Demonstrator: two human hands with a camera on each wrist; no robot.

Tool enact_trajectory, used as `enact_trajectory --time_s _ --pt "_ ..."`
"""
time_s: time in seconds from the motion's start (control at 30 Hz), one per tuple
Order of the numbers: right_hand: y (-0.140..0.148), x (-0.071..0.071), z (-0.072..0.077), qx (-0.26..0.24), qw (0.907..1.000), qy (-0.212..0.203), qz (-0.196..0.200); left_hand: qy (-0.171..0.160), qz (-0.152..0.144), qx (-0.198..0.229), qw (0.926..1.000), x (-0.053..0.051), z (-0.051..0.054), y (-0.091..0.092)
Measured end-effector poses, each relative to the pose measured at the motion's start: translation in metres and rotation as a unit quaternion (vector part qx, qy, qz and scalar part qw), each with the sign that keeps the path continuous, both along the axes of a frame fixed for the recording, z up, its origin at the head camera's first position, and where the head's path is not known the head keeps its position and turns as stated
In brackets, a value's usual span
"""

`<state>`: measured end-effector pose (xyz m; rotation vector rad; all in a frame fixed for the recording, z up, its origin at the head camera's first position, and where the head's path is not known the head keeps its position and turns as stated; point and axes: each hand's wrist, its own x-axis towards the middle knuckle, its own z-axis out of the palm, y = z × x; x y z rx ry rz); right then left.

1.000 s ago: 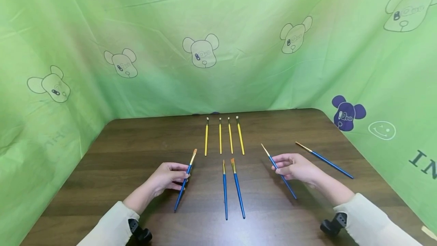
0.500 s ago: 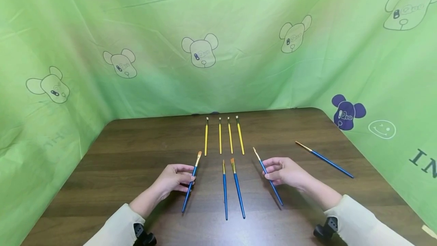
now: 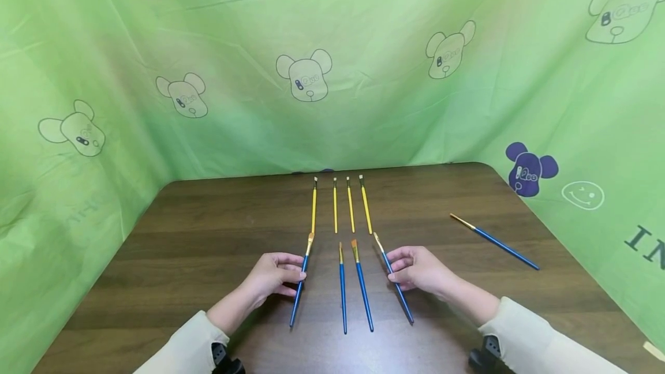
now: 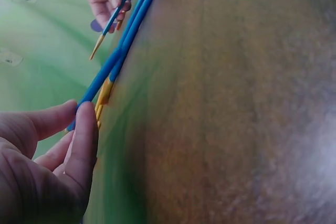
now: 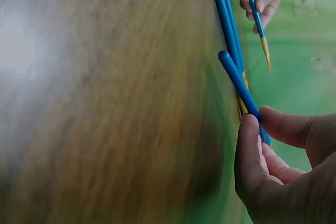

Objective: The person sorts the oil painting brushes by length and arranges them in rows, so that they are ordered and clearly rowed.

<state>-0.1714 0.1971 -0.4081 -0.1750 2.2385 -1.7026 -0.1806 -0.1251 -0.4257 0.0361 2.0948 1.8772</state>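
My left hand (image 3: 274, 275) pinches a blue-handled paintbrush (image 3: 298, 299) between thumb and fingers, its bristles pointing away from me. On the other side, my right hand (image 3: 419, 270) pinches a second blue paintbrush (image 3: 404, 302), tilted with its tip toward the middle. Between the hands lie two more blue paintbrushes, a thinner one (image 3: 343, 299) and a wider-tipped one (image 3: 365, 296). In the left wrist view, thumb and fingertips grip the held blue handle (image 4: 100, 80). The right wrist view shows the same kind of pinch on its blue handle (image 5: 236, 74).
Several yellow paintbrushes (image 3: 314, 209) lie in a row farther back on the brown wooden table (image 3: 218, 212). Another blue paintbrush (image 3: 506, 247) rests slanted at the right. A green curtain (image 3: 234, 27) printed with bear heads surrounds the table's back and sides.
Both hands have moved inward with their paintbrushes, the left one rightward and the right one leftward and slightly nearer to me. The paintbrushes lying on the table have stayed put.
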Motion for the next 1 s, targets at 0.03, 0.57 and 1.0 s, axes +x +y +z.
enact_trajectory --time_s 0.03,0.57,1.0 --pt "-0.002 0.0 0.0 0.002 1.0 0.0 -0.002 0.0 -0.002 -0.004 1.0 0.0 0.0 0.001" --pt "-0.015 0.0 -0.008 0.041 0.9982 0.011 -0.042 0.032 -0.011 -0.029 0.999 0.005 -0.006 0.009" --pt "-0.02 0.003 -0.01 0.073 0.9951 0.032 -0.058 0.049 0.018 -0.042 0.9978 0.009 -0.011 0.017"
